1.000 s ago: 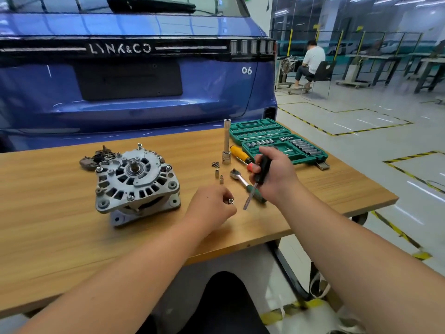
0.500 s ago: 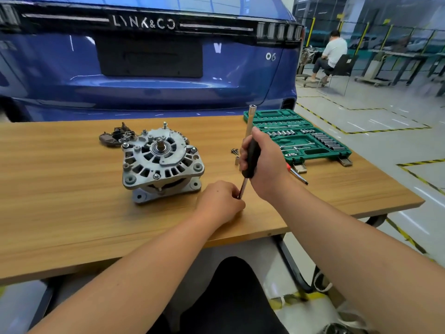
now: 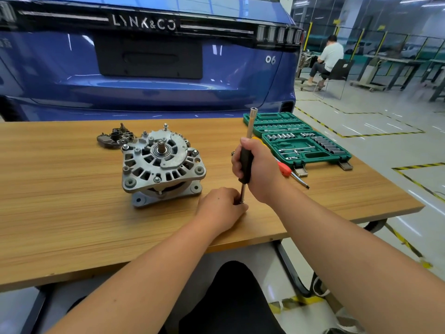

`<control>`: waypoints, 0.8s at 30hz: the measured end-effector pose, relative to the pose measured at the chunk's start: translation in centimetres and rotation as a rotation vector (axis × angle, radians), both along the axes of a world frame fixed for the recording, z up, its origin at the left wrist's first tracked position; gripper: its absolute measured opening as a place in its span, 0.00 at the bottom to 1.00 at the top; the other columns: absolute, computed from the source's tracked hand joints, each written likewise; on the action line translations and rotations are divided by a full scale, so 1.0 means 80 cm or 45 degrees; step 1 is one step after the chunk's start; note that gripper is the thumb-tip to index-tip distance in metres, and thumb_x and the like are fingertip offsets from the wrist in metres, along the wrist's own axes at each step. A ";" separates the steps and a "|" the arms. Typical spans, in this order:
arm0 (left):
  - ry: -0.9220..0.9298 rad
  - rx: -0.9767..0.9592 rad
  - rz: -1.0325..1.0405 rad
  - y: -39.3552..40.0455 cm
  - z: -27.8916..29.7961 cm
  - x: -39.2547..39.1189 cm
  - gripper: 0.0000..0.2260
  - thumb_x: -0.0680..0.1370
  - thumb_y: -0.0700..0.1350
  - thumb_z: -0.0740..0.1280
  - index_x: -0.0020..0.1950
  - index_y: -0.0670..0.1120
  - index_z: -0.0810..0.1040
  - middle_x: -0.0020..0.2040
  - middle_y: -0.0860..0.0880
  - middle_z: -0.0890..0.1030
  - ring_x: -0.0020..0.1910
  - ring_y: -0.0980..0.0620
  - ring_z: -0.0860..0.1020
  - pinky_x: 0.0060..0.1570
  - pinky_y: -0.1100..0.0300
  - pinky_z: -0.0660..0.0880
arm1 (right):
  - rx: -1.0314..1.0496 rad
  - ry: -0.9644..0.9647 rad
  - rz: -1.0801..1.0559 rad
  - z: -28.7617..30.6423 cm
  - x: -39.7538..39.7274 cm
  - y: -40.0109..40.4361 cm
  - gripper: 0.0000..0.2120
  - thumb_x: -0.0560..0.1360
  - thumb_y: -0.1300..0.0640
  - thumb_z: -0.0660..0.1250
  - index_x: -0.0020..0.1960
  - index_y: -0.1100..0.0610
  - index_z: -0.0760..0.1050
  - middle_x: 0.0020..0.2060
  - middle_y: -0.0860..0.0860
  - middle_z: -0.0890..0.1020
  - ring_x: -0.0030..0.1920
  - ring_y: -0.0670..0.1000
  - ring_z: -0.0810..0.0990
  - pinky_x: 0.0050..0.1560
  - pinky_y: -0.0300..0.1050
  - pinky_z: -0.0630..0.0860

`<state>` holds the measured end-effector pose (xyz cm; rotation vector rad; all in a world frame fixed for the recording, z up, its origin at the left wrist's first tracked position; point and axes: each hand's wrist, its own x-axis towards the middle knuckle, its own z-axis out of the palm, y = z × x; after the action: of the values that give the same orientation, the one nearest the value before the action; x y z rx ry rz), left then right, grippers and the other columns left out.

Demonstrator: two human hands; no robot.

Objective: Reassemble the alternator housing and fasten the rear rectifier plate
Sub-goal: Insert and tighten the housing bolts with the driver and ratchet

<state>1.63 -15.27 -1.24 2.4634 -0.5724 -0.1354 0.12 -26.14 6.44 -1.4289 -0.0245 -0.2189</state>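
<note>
The silver alternator (image 3: 161,165) sits upright on the wooden table (image 3: 60,201), shaft end up. Behind it to the left lies the dark rectifier plate (image 3: 113,138). My right hand (image 3: 260,169) grips the black handle of a driver (image 3: 245,165), held nearly vertical with its metal shaft pointing down. My left hand (image 3: 221,208) rests on the table right of the alternator and pinches a small socket (image 3: 241,201) at the tip of that shaft. Most of the socket is hidden by my fingers.
An open green socket set case (image 3: 298,141) lies at the table's right rear. A tall socket extension (image 3: 251,121) stands behind my right hand. A red-handled screwdriver (image 3: 291,173) lies beside the case. A blue car stands behind the table; a person sits far right.
My right hand has swung the driver from tilted to nearly vertical, and its shaft tip now meets the socket in my left fingers. The view has shifted left and closer.
</note>
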 end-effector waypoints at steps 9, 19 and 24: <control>-0.038 0.109 -0.061 0.002 0.012 -0.011 0.10 0.79 0.57 0.66 0.56 0.55 0.80 0.45 0.56 0.78 0.52 0.49 0.79 0.56 0.48 0.77 | -0.015 -0.019 -0.122 -0.009 -0.007 0.003 0.16 0.73 0.45 0.61 0.31 0.52 0.73 0.27 0.53 0.73 0.30 0.52 0.71 0.41 0.52 0.70; -1.007 -0.018 -0.184 0.094 0.103 -0.024 0.07 0.77 0.47 0.72 0.53 0.47 0.84 0.44 0.52 0.85 0.45 0.50 0.80 0.48 0.51 0.77 | 0.255 -0.294 -0.135 0.101 0.008 0.041 0.15 0.71 0.46 0.62 0.30 0.54 0.71 0.24 0.52 0.69 0.25 0.52 0.64 0.31 0.45 0.64; -0.912 0.056 0.065 0.147 0.146 0.026 0.14 0.78 0.47 0.70 0.63 0.49 0.81 0.59 0.52 0.83 0.59 0.51 0.78 0.62 0.52 0.71 | 0.206 -0.392 -0.046 0.140 0.032 0.073 0.12 0.68 0.50 0.60 0.30 0.56 0.69 0.25 0.54 0.68 0.26 0.53 0.63 0.31 0.48 0.58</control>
<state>3.74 -3.47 10.42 2.5297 -0.7962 0.7893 2.65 -20.26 17.61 -1.2248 -0.2288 -0.4593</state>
